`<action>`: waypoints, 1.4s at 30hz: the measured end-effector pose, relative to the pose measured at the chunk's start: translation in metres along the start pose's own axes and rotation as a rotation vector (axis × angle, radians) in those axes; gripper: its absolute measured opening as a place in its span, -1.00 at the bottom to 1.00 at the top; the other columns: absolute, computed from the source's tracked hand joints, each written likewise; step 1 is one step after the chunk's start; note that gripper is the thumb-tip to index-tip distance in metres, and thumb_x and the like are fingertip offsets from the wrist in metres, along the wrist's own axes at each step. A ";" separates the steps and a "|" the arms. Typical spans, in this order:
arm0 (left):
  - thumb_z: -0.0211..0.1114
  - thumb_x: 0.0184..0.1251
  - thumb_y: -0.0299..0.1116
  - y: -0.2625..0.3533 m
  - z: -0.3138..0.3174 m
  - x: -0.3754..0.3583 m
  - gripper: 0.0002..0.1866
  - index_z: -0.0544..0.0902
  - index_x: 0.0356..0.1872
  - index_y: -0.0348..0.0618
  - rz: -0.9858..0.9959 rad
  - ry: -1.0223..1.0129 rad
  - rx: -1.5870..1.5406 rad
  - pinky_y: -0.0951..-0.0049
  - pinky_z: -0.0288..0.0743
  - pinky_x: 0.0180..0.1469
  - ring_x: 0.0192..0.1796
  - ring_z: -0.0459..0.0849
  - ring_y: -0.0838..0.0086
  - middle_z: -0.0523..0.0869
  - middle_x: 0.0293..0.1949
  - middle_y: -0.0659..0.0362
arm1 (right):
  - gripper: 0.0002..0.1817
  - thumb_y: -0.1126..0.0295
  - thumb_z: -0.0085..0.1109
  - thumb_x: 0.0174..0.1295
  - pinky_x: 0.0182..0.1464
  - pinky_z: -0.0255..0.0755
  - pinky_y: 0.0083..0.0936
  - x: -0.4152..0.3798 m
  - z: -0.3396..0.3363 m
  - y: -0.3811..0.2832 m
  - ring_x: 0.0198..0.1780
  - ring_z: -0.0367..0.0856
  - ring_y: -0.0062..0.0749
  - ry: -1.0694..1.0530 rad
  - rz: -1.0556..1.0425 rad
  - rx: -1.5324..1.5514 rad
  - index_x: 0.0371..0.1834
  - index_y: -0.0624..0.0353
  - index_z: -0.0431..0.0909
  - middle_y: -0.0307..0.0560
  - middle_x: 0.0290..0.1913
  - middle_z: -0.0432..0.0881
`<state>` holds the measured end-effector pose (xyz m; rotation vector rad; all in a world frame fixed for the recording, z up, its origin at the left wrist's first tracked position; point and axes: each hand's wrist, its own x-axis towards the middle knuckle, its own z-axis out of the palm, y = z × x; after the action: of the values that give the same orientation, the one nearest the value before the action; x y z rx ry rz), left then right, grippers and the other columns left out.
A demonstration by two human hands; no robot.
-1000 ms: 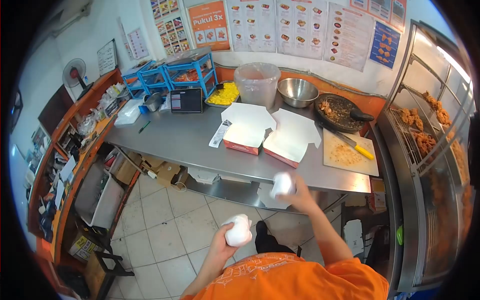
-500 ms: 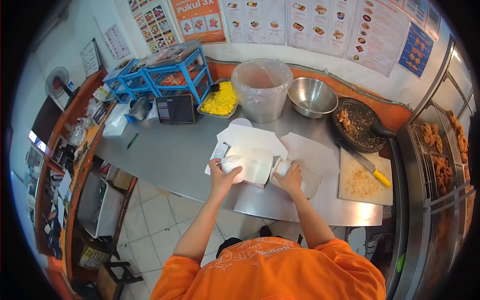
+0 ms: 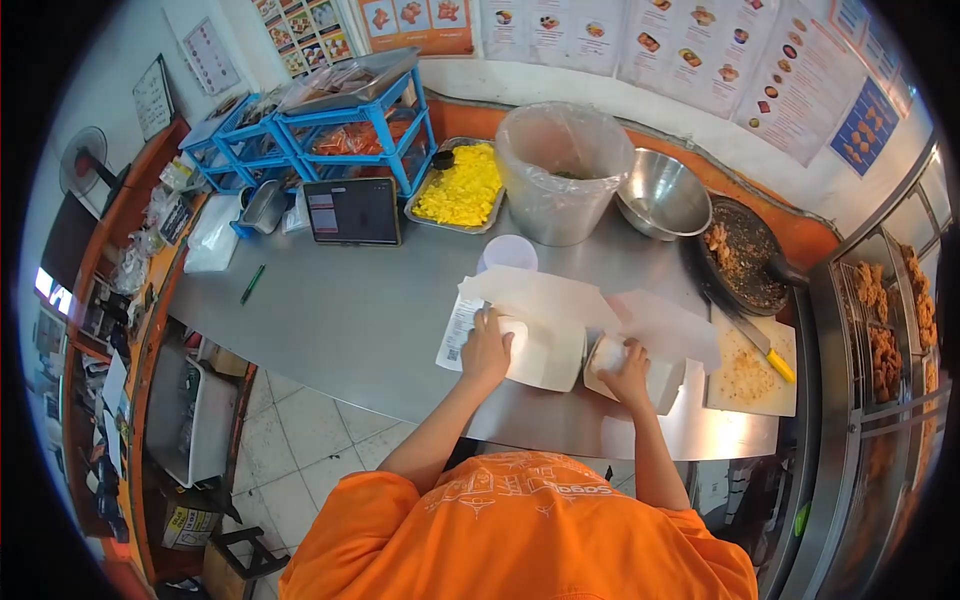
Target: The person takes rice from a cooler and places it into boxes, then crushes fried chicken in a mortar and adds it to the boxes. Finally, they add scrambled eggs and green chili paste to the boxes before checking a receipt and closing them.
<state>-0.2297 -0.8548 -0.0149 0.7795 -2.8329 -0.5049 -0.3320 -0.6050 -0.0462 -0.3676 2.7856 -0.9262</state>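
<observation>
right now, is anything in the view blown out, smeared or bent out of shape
Head view: glare on the steel counter below the cutting board; head view: right-hand box lid smeared, looking half see-through; head view: wide-lens distortion bows the counter's front edge, with black corners.

View: one, head camera, worn by the person. Looked forward and steeply down from above the wearer's own orange shirt (image 3: pixel 520 530), which filled the bottom centre. Range: close, about arm's reach; left hand (image 3: pixel 485 352) and right hand (image 3: pixel 626 380) fell near mid-frame, both forearms entering from below. Tabletop (image 3: pixel 330 310) crossed the middle, its near edge running lower toward the right. Upper limit of view: wall sheets (image 3: pixel 680 55), cut by the frame. Sides: shelving (image 3: pixel 150 270) at left, metal-framed cabinet (image 3: pixel 850 440) at right; tiled floor (image 3: pixel 290 440) lower left. Lens very wide, edges bowed, dark rounded border
</observation>
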 end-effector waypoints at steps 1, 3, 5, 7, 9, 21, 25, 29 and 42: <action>0.33 0.20 -0.08 -0.003 -0.003 -0.001 -0.41 0.41 0.13 -0.25 0.007 -0.115 -0.193 0.00 0.51 0.00 0.08 0.54 0.00 0.26 0.29 -0.10 | -0.11 0.26 0.43 -0.23 0.20 0.28 -0.02 -0.001 -0.001 0.002 0.21 0.25 0.17 -0.016 -0.047 0.027 0.22 0.25 0.16 0.21 0.20 0.28; 0.35 0.18 -0.09 -0.008 -0.004 -0.006 -0.41 0.41 0.14 -0.22 0.095 -0.098 -0.163 0.02 0.55 -0.09 0.01 0.58 0.00 0.27 0.27 -0.09 | -0.11 0.27 0.43 -0.23 0.21 0.28 -0.04 -0.004 0.003 0.005 0.20 0.25 0.18 -0.037 -0.098 0.049 0.22 0.27 0.17 0.21 0.21 0.28; 0.39 0.14 -0.10 -0.008 -0.008 -0.004 -0.40 0.42 0.15 -0.14 0.132 -0.159 -0.197 0.00 0.52 -0.03 0.05 0.58 -0.03 0.28 0.27 -0.08 | -0.11 0.30 0.40 -0.22 0.23 0.26 -0.06 -0.007 0.011 0.005 0.18 0.25 0.19 -0.100 -0.106 0.047 0.24 0.32 0.15 0.25 0.18 0.32; 0.40 0.13 -0.11 -0.012 -0.002 0.002 -0.40 0.42 0.15 -0.13 0.124 -0.187 -0.236 0.01 0.52 -0.01 0.06 0.58 -0.03 0.28 0.26 -0.08 | -0.11 0.32 0.40 -0.21 0.24 0.25 -0.06 -0.011 0.008 -0.007 0.17 0.26 0.20 -0.093 -0.119 0.061 0.24 0.33 0.14 0.27 0.17 0.33; 0.41 0.12 -0.12 -0.012 -0.004 0.003 -0.42 0.43 0.11 -0.14 0.121 -0.221 -0.281 0.05 0.50 0.04 0.09 0.56 -0.04 0.30 0.22 -0.08 | -0.10 0.35 0.38 -0.20 0.26 0.23 -0.07 -0.013 0.004 -0.015 0.20 0.25 0.23 -0.098 -0.106 0.077 0.26 0.35 0.12 0.33 0.15 0.36; 0.22 0.21 -0.30 -0.243 -0.070 0.087 -0.83 0.60 -0.25 -0.15 -0.261 0.365 -0.701 0.30 0.48 -0.14 -0.23 0.62 0.27 0.65 -0.32 0.07 | -0.74 0.60 0.11 0.12 -0.13 0.42 -0.43 -0.047 -0.040 -0.033 -0.11 0.49 -0.31 0.582 -0.029 0.181 -0.10 0.27 0.41 -0.07 -0.04 0.37; 0.09 0.38 -0.25 -0.436 -0.063 0.244 -0.70 0.59 -0.18 -0.33 -0.342 0.753 -0.740 0.27 0.44 -0.03 -0.14 0.60 0.16 0.66 -0.20 -0.07 | -0.82 0.62 0.01 0.16 -0.22 0.41 -0.52 -0.067 -0.034 -0.053 -0.14 0.49 -0.40 0.765 -0.015 0.156 -0.16 0.26 0.41 -0.11 -0.08 0.38; 0.04 0.41 -0.14 -0.453 -0.103 0.291 -0.57 0.67 -0.18 -0.37 -0.372 0.580 -0.816 0.21 0.43 -0.02 -0.11 0.62 0.03 0.68 -0.22 -0.18 | -0.82 0.65 -0.01 0.11 -0.24 0.39 -0.53 -0.095 -0.034 -0.079 -0.10 0.46 -0.36 0.800 0.000 0.025 -0.19 0.33 0.42 -0.05 0.01 0.37; 0.30 0.26 -0.46 -0.412 -0.121 0.182 -0.90 0.67 -0.24 -0.24 -0.248 0.903 -0.964 0.51 0.48 -0.10 -0.19 0.62 0.52 0.70 -0.30 0.21 | -0.90 0.62 0.01 0.18 -0.17 0.41 -0.53 -0.101 0.003 -0.180 -0.17 0.52 -0.38 0.790 -0.244 0.076 -0.25 0.29 0.45 -0.02 -0.06 0.50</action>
<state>-0.1632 -1.3158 -0.0398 0.8208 -1.4220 -1.0750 -0.2031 -0.7173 0.0705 -0.4009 3.4345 -1.4990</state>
